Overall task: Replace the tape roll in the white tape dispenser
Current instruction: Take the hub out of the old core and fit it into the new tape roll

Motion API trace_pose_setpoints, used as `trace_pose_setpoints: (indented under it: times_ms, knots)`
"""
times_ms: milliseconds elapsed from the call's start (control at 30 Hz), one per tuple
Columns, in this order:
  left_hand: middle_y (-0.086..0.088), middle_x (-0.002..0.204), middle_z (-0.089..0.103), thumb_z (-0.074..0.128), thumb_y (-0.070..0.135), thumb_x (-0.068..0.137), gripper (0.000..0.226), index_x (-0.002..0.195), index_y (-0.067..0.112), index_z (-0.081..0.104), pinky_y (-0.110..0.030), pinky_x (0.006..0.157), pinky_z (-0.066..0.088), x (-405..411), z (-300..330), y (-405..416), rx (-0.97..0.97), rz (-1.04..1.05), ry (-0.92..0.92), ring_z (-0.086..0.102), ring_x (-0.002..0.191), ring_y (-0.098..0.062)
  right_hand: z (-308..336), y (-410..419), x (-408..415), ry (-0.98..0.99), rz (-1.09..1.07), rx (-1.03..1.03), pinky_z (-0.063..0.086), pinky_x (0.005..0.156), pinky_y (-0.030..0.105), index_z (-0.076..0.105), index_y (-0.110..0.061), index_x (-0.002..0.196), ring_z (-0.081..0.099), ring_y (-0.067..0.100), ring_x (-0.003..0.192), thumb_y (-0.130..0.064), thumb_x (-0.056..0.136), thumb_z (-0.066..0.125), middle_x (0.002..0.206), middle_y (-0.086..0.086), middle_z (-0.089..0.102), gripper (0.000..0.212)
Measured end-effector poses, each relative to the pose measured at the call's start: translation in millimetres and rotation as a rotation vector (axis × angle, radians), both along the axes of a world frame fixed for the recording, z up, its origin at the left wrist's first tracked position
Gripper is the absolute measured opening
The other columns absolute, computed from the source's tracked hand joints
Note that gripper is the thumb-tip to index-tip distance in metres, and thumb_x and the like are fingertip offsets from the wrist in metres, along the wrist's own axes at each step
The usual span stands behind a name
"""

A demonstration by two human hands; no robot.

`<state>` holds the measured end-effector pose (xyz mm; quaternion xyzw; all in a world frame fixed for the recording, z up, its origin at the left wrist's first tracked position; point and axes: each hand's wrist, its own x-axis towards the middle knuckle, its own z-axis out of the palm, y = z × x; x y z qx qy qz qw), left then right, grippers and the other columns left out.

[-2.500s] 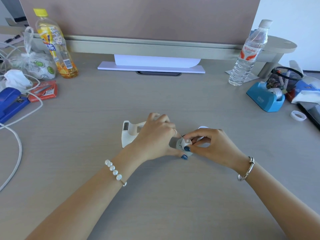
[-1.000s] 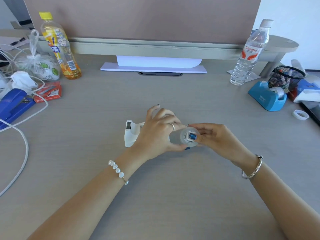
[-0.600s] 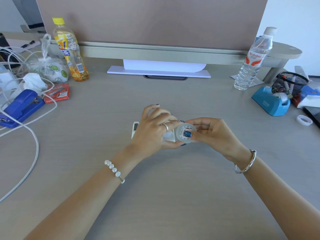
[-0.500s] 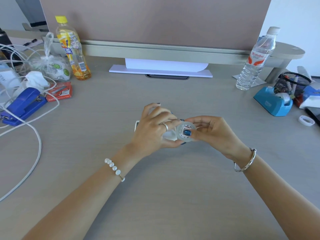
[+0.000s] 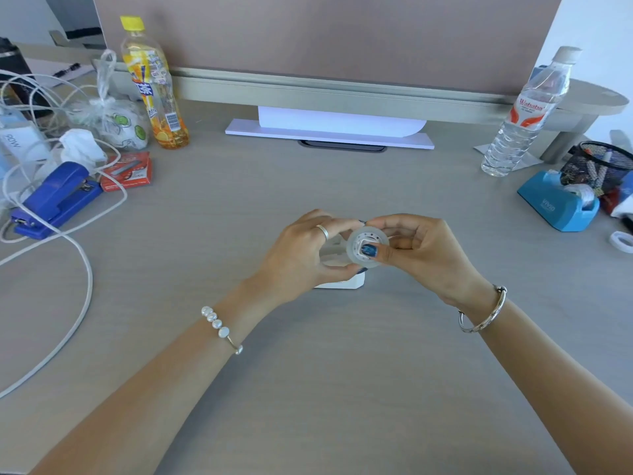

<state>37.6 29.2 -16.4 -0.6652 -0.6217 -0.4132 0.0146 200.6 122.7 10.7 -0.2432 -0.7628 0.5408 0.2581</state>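
Observation:
A clear tape roll [image 5: 356, 253] with a pale hub is pinched in my right hand [image 5: 423, 257], its flat face turned toward me and the thumb pressed on its hub. My left hand [image 5: 301, 258] is closed around the white tape dispenser [image 5: 334, 255], which rests on the desk in the middle of the view. The roll sits right against the dispenser's near end. Most of the dispenser is hidden under my left hand; only its inner cradle and a bottom corner [image 5: 354, 282] show.
A blue tape dispenser [image 5: 558, 205], a mesh pen cup [image 5: 596, 166] and a loose tape roll [image 5: 621, 240] sit at the right, with a water bottle [image 5: 524, 114] behind. At the left lie a blue stapler [image 5: 54, 198], a white cable [image 5: 78, 265], a red box [image 5: 126, 171] and a juice bottle [image 5: 154, 84].
The roll has been lifted from the desk and turned so its flat face points at me. My left hand has shifted over the dispenser, covering its cutter end.

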Motion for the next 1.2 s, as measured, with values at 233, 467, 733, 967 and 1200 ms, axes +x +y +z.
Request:
trace_pose_setpoints:
  times_ms: [233,467,733,967,1200]
  knots:
    - [0.004,0.09,0.07,0.08,0.025,0.066,0.044,0.106,0.015,0.065,-0.014,0.08,0.039,2,-2,-1,0.025,-0.004,0.016,0.051,0.088,-0.01,-3,-2,0,-0.004,-0.029,0.004,0.057,0.079,0.04,0.069,-0.02,0.092,0.067,0.037,0.084,-0.008,0.075,0.072,0.09,0.003,0.072,0.021]
    - [-0.002,0.066,0.065,0.067,0.013,0.073,0.016,0.089,0.01,0.071,-0.014,0.076,0.04,32,7,0,0.226,-0.092,0.034,0.052,0.076,-0.013,-8,-2,-6,-0.017,-0.065,0.066,0.054,0.06,0.026,0.069,-0.021,0.076,0.066,0.012,0.066,0.016,0.069,0.06,0.069,-0.009,0.071,0.038]
    - [0.008,0.09,0.071,0.071,0.037,0.071,0.029,0.096,0.024,0.066,-0.028,0.075,0.051,28,21,-6,-0.027,0.012,-0.19,0.062,0.081,-0.009,-11,-3,-1,0.042,-0.226,0.102,0.058,0.075,0.039,0.072,-0.02,0.081,0.071,0.015,0.077,-0.004,0.075,0.069,0.084,0.002,0.075,0.017]
    - [-0.005,0.077,0.072,0.07,0.012,0.08,0.016,0.095,0.019,0.071,-0.026,0.073,0.054,21,23,-5,-0.214,-0.025,-0.635,0.067,0.065,-0.011,1,-2,7,0.089,-0.186,0.066,0.058,0.074,0.037,0.072,-0.02,0.08,0.068,0.01,0.074,-0.016,0.073,0.075,0.082,-0.006,0.074,0.009]
    - [-0.005,0.087,0.073,0.066,0.011,0.084,0.013,0.093,0.02,0.068,-0.034,0.08,0.057,24,21,0,-0.332,-0.141,-0.604,0.07,0.076,-0.015,-5,-2,24,0.018,-0.174,0.029,0.05,0.075,0.057,0.067,-0.025,0.085,0.07,0.034,0.079,-0.019,0.073,0.075,0.087,-0.001,0.073,0.016]
